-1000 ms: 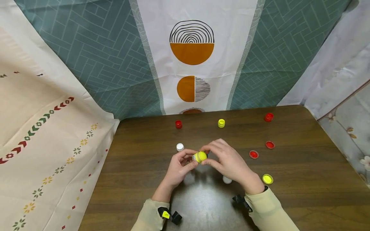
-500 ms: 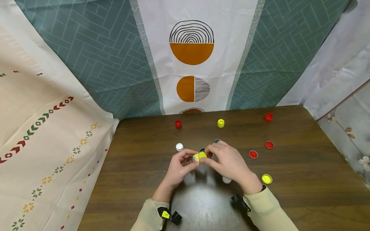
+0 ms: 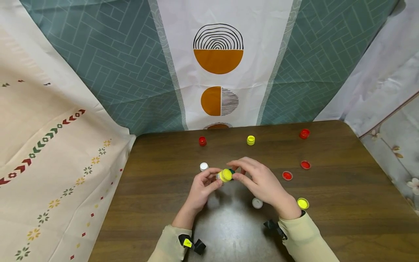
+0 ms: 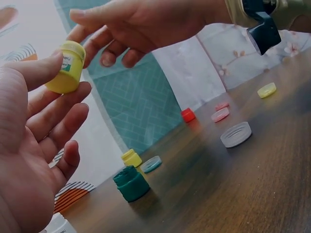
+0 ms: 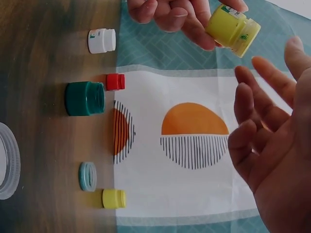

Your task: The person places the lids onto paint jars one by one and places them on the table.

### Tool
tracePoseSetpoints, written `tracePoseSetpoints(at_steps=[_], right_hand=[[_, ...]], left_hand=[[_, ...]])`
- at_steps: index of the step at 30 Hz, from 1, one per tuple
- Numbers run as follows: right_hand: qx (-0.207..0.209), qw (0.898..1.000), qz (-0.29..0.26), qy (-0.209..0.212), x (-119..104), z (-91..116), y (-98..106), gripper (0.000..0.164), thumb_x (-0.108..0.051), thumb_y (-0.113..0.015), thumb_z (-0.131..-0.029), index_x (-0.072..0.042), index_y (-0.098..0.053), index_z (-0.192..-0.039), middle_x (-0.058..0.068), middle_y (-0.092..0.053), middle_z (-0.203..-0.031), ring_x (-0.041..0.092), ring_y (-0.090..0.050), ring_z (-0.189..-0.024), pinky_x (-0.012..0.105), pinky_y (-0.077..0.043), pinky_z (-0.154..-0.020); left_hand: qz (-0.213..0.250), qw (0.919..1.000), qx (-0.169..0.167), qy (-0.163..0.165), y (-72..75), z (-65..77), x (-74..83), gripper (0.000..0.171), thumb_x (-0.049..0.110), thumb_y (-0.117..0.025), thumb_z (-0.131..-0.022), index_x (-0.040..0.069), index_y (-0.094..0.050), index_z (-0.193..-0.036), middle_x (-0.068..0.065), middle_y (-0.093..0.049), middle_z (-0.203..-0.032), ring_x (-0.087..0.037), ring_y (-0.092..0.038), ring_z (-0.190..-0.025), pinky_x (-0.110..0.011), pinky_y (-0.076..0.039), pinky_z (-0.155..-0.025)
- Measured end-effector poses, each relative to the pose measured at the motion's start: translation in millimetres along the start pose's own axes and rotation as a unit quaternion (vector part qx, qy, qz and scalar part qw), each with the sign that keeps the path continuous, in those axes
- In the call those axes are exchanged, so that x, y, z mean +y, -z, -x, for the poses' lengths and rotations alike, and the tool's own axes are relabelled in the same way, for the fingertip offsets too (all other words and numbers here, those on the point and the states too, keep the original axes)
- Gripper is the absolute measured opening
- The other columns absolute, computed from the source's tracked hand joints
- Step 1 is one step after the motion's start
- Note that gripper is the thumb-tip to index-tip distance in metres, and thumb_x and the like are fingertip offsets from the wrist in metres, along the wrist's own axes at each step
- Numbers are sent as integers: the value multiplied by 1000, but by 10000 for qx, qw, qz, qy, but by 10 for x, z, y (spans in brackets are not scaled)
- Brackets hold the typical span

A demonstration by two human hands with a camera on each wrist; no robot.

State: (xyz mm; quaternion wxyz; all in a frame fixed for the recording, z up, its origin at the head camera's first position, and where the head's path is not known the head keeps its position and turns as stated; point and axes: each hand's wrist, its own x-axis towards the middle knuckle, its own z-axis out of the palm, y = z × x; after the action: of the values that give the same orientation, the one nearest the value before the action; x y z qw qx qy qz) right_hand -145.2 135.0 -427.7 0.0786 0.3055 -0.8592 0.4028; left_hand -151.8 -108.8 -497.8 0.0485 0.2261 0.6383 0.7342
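Observation:
My left hand (image 3: 200,191) pinches a small yellow paint jar (image 4: 66,68) between thumb and fingers, tilted above the table. A translucent yellowish cap (image 5: 247,38) seems to sit on its end. My right hand (image 3: 262,182) hovers just beside that end, and the right wrist view shows its fingers loosely spread and apart from the jar, holding nothing. Below and behind the hands stands an uncapped green jar (image 4: 131,183), mostly hidden in the head view. A teal lid (image 4: 151,164) lies near it. Close to my left fingers is a white jar (image 3: 204,166).
Toward the back edge stand two red jars, one left (image 3: 202,141) and one right (image 3: 304,134), with a yellow jar (image 3: 250,140) between them. Red lids (image 3: 306,165), a yellow lid (image 3: 302,203) and a whitish lid (image 3: 257,203) lie on the wooden table (image 3: 343,218) at the right.
My right fingers have come off the yellow jar and drawn slightly right. The jar stays in my left hand, tipped a little differently. The whitish lid now shows fully below the right hand.

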Motion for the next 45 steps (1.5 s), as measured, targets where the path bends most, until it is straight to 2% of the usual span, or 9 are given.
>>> tracePoseSetpoints(at_steps=[6,9,12,18,27,31,36,40,45], right_hand=[[-73,9980,72,628,31,-11,-26,44,-21,-80,-98,-20,-68,-140,-7,-62,-137,18,-65,-112,37,-56,-94],[-125,9972,189,720,32,-11,-36,43,-20,-80,-98,-21,-69,-139,-6,-61,-139,17,-62,-122,40,-55,-99],[-179,9966,292,746,42,-6,-53,42,-21,-78,-99,-23,-69,-140,-6,-61,-139,16,-60,-125,41,-55,-99],[-180,9966,353,718,46,4,-68,41,-22,-78,-99,-23,-69,-139,-6,-63,-137,15,-60,-119,39,-56,-94],[23,9966,601,567,13,1,-82,38,-30,-82,-95,-20,-71,-130,-11,-67,-122,12,-58,-105,35,-53,-86],[100,9963,726,449,-5,-8,-113,35,-34,-83,-93,-20,-71,-123,-10,-67,-110,9,-55,-100,33,-51,-81],[122,9967,766,237,-31,-23,-144,27,-38,-82,-96,-21,-67,-111,-8,-63,-97,8,-50,-91,29,-46,-73],[143,9980,614,97,-55,-35,-161,25,-37,-81,-98,-21,-62,-102,-10,-59,-91,12,-51,-85,29,-45,-70],[206,9978,637,-12,-68,-51,-200,29,-33,-80,-98,-21,-55,-92,-10,-53,-84,11,-46,-79,28,-42,-67]], left_hand=[[142,9999,-60,29,14,-4,-11,36,8,-69,-104,-16,-61,-130,2,-77,-113,-13,-70,-95,-36,-60,-87],[140,9999,-73,46,16,-5,-17,35,6,-67,-105,-17,-61,-130,2,-77,-114,-12,-71,-95,-36,-61,-87],[154,9998,-77,74,15,-4,-15,34,5,-66,-104,-17,-60,-130,2,-76,-113,-12,-71,-96,-36,-61,-87],[165,9998,-115,47,5,1,-8,33,4,-66,-104,-17,-60,-129,2,-76,-113,-11,-71,-96,-35,-61,-87],[135,9996,-231,-40,0,5,-11,34,7,-68,-104,-17,-61,-128,3,-77,-112,-12,-71,-96,-32,-59,-86],[107,9995,-266,-111,8,12,-16,33,7,-69,-104,-16,-62,-126,3,-77,-110,-11,-70,-95,-30,-58,-84],[90,9994,-292,-149,2,16,-9,34,12,-72,-104,-14,-64,-124,2,-78,-109,-11,-71,-95,-29,-58,-84],[-25,9994,-263,-205,-16,19,16,33,13,-74,-102,-13,-65,-122,2,-78,-109,-11,-71,-98,-26,-58,-84],[-196,9993,-91,-299,-41,25,34,32,7,-80,-97,-11,-68,-120,2,-78,-111,-11,-69,-98,-27,-57,-86]])
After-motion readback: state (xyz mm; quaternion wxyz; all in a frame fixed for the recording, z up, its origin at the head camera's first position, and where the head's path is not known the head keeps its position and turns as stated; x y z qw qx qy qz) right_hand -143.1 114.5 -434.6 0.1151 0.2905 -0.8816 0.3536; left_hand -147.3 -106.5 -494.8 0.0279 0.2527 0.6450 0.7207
